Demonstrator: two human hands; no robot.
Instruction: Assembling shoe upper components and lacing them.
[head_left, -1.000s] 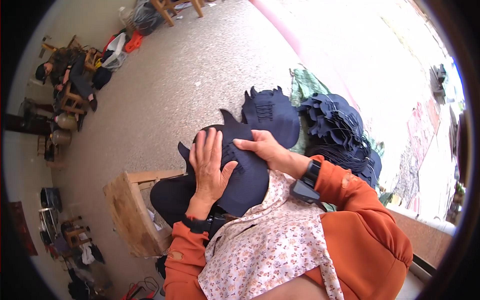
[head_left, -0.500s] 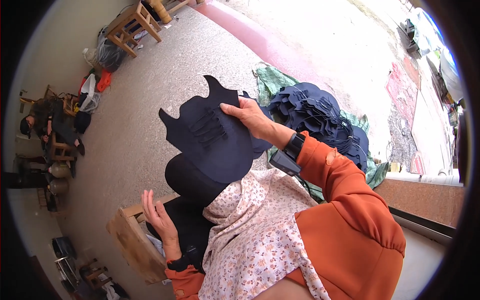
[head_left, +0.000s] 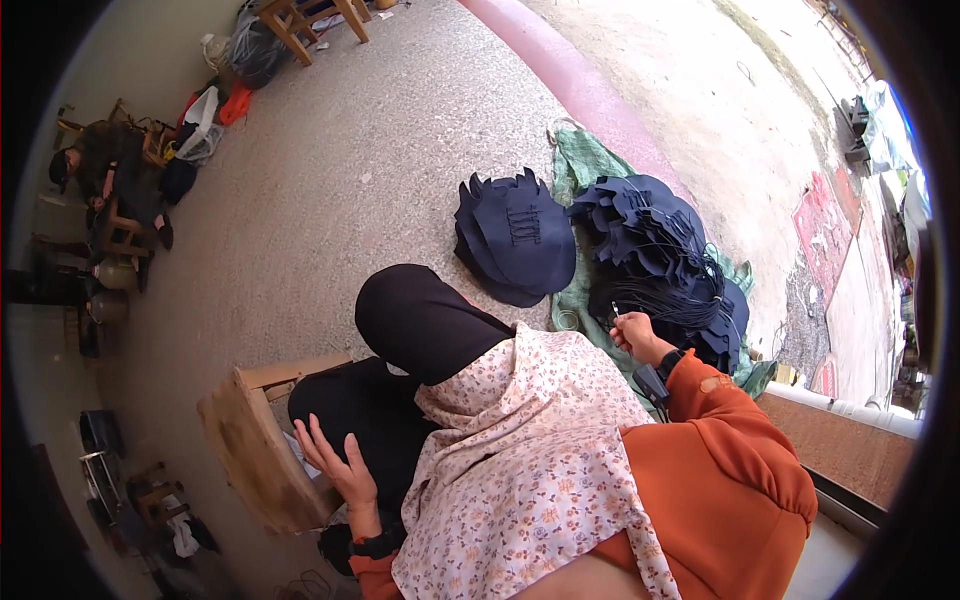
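Head-worn fisheye view, directed steeply downward and forward.
The left camera of a side-by-side pair looks from close above the floral apron, with left hand and right hand at near range; its wide field extends across the speckled floor to the wall at left.

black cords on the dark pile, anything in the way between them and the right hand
Nothing visible blocks the way: the right hand is just below the black cords in the picture. A pale thing at the hand is too small to identify; whether hand and cords touch is unclear.
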